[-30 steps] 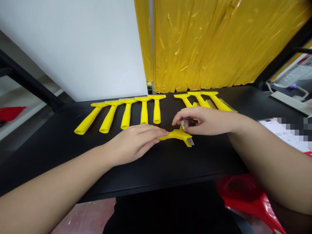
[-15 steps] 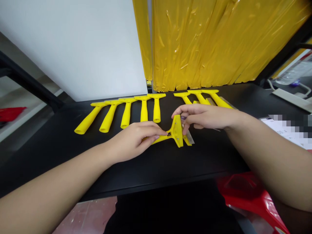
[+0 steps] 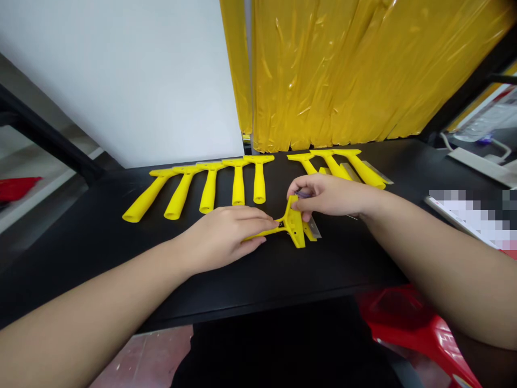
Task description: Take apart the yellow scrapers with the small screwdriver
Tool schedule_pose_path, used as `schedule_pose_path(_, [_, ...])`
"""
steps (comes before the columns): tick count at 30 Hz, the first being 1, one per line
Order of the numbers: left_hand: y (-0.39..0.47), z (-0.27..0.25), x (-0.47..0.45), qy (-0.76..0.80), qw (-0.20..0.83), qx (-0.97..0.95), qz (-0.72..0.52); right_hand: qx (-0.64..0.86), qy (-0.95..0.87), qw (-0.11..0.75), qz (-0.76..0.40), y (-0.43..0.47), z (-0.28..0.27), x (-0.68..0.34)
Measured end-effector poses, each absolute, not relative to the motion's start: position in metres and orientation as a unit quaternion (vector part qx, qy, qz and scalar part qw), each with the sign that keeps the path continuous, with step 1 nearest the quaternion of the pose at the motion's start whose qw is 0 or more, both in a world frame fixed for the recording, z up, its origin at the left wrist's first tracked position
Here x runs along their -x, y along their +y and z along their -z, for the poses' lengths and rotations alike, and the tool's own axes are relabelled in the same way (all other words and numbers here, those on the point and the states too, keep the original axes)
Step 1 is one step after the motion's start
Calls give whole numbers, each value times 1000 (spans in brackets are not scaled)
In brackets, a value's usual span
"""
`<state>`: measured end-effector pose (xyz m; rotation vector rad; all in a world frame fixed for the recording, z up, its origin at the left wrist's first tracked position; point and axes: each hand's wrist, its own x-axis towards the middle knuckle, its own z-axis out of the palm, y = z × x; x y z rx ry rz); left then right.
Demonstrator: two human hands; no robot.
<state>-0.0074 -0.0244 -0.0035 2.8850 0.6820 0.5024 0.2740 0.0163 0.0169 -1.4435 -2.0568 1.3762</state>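
Observation:
My left hand (image 3: 232, 237) is closed around the handle of a yellow scraper (image 3: 297, 229), pressing it down on the black shelf with its head toward the right. At the head's upper end, my right hand (image 3: 323, 196) has its thumb and fingers bent together, the thumb touching the head. Something see-through and purple (image 3: 302, 193) shows among those fingers, mostly hidden. A thin metal rod (image 3: 353, 217) sticks out below the right wrist; whether it belongs to the purple thing I cannot tell. Just beyond the head lie a yellow blade holder piece (image 3: 310, 231) and a metal blade (image 3: 314, 228).
Several yellow scrapers (image 3: 208, 188) lie in a row at the left on the black shelf (image 3: 242, 291). More scrapers (image 3: 363, 170) lie at the back right. A white panel (image 3: 141, 81) and yellow plastic sheeting (image 3: 323, 70) stand behind. A red object (image 3: 420, 328) is at the lower right.
My right thumb and fingers have closed in on the upper end of the scraper head. My left fingers lie flatter on the handle, and the head has shifted slightly down.

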Motion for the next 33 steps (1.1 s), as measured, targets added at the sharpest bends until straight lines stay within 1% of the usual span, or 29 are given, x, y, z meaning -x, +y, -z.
schedule_pose_path(5, [-24, 6, 6, 215, 54, -959, -175, 523, -704, 133, -462, 14, -16, -267])
schedule_pose_path(8, [-25, 5, 7, 221, 51, -954, -196, 517, -706, 155, -458, 17, -16, -271])
schedule_pose_path(10, [-26, 2, 9, 238, 55, -945, -216, 526, -708, 180, -436, 19, -19, -276])
schedule_pose_path(12, [-27, -1, 11, 271, 63, -931, -235, 550, -717, 190, -383, 21, -23, -282])
schedule_pose_path(14, [-29, -2, 12, 307, 73, -914, -253, 568, -746, 169, -303, 20, -28, -287])
schedule_pose_path(17, [-29, 0, 13, 333, 110, -892, -285, 552, -804, 93, -200, 16, -32, -292])
schedule_pose_path(20, [-27, 5, 13, 344, 151, -877, -301, 529, -829, 37, -178, 7, -29, -292])
schedule_pose_path(22, [-26, 7, 14, 350, 164, -871, -303, 527, -834, 29, -160, -4, -24, -289])
schedule_pose_path(26, [-24, 9, 14, 350, 183, -863, -314, 560, -825, 46, -61, -34, -8, -274])
schedule_pose_path(29, [-25, 9, 13, 342, 192, -866, -310, 574, -815, 75, -13, -57, 8, -262])
schedule_pose_path(31, [-25, 8, 12, 334, 200, -869, -307, 574, -813, 98, 4, -68, 17, -259])
schedule_pose_path(33, [-25, 9, 12, 327, 213, -866, -311, 576, -807, 132, -4, -75, 26, -264])
